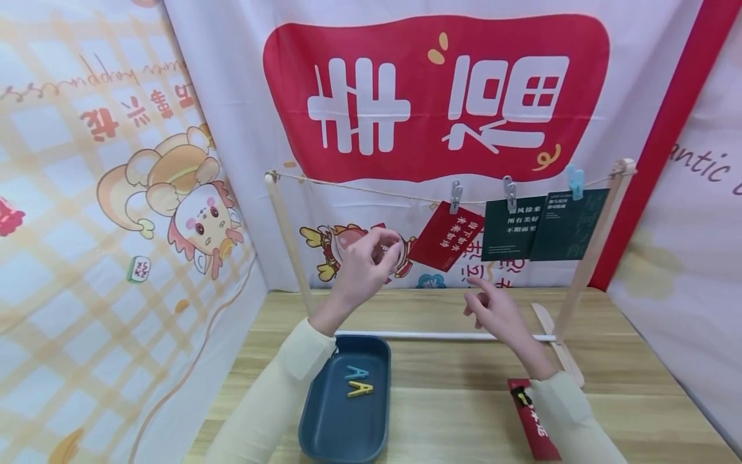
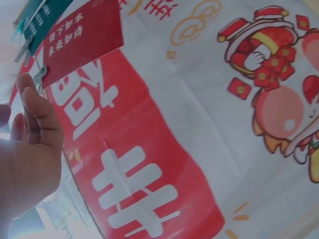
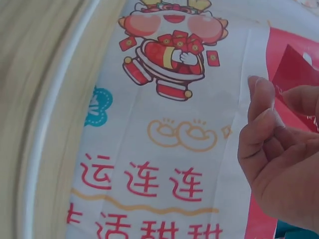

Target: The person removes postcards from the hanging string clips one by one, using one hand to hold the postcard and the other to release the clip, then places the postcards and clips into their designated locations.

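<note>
A red card (image 1: 447, 237) hangs tilted from the string (image 1: 371, 190) by a grey clothespin (image 1: 456, 195). To its right, a green card (image 1: 504, 235) hangs from another grey clothespin (image 1: 510, 192), overlapping a second green card (image 1: 567, 229) under a light blue clothespin (image 1: 575, 182). My left hand (image 1: 368, 264) is raised left of the red card, fingers loosely bent, with nothing seen in it. Lower down, below the cards, my right hand (image 1: 495, 316) has loosely bent fingers and holds nothing visible. Neither hand appears to touch a card.
A dark blue tray (image 1: 344, 432) holds a blue clothespin (image 1: 357, 372) and a yellow clothespin (image 1: 361, 388). Another red card (image 1: 536, 425) lies on the table under my right forearm. Wooden posts (image 1: 290, 238) carry the string, with a white bar (image 1: 429, 336) along the bottom.
</note>
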Demonstrator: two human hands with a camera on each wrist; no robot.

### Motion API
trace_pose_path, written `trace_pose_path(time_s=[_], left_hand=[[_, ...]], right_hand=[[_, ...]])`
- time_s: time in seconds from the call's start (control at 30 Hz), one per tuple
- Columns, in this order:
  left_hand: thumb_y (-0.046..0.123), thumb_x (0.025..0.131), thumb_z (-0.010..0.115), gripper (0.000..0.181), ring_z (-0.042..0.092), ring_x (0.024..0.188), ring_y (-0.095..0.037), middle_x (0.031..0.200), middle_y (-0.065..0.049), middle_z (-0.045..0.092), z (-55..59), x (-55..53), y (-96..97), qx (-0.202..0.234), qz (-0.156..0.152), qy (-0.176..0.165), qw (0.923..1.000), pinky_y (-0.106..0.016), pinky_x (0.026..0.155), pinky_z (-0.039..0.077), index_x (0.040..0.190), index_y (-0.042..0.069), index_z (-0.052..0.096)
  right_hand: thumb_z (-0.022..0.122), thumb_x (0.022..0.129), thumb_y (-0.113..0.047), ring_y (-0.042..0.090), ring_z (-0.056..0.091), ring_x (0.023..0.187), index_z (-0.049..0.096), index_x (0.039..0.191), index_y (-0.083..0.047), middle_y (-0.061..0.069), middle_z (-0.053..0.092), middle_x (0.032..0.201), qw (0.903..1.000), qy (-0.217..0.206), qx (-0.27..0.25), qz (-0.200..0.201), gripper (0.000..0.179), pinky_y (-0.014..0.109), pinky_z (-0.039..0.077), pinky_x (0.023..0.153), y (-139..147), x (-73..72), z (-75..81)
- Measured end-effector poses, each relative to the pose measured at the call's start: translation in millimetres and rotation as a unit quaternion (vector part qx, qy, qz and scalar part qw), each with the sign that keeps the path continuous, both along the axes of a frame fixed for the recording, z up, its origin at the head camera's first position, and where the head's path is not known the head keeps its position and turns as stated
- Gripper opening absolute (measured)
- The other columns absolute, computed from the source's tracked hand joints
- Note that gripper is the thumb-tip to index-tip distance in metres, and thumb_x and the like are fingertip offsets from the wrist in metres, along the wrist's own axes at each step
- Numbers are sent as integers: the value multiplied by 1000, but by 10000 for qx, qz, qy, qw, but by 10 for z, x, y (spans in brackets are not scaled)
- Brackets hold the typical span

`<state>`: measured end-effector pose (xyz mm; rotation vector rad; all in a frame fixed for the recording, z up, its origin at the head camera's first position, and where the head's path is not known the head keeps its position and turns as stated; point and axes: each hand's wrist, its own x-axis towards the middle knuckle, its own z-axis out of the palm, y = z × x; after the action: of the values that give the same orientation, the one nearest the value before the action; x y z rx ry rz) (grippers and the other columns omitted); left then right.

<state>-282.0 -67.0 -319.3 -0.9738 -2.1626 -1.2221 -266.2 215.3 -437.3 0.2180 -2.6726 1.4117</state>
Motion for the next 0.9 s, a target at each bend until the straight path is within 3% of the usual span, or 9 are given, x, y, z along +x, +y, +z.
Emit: trace_pose_path(time_s=[0.23,0.5,0.7,0.9], left_hand=[[20,97,61,23,64,67,-9,101,-4,69,271,-2,190,-100,-115,67,9999,-21,63,56,117,11,62],[21,97,61,29,64,73,-9,113,-7,67,502,-3,231,-487,-21,4,9988,-21,70,57,124,11,57],[23,96,62,34,65,75,-7,119,-6,65,691,-94,344,-677,-85,-58,9977,-18,71,57,127,10,55],[25,94,65,42,69,90,-11,125,-7,62,788,-189,473,-881,205,-37,9959,-20,78,57,131,10,53]], right_hand=[[50,101,-43,23,64,60,38,148,-14,10,73,89,9998,-184,-67,-100,56,30,52,56,-69,-82,140],[51,101,-40,22,64,59,36,148,-10,12,71,88,9988,284,-388,-57,58,32,56,58,-233,-253,173],[49,101,-43,25,63,57,34,149,-17,18,70,89,9927,357,-1154,-30,57,34,55,53,-231,-348,197],[45,104,-36,21,59,53,38,143,-15,32,64,98,9746,5,-2236,95,45,29,52,51,-310,-333,292]])
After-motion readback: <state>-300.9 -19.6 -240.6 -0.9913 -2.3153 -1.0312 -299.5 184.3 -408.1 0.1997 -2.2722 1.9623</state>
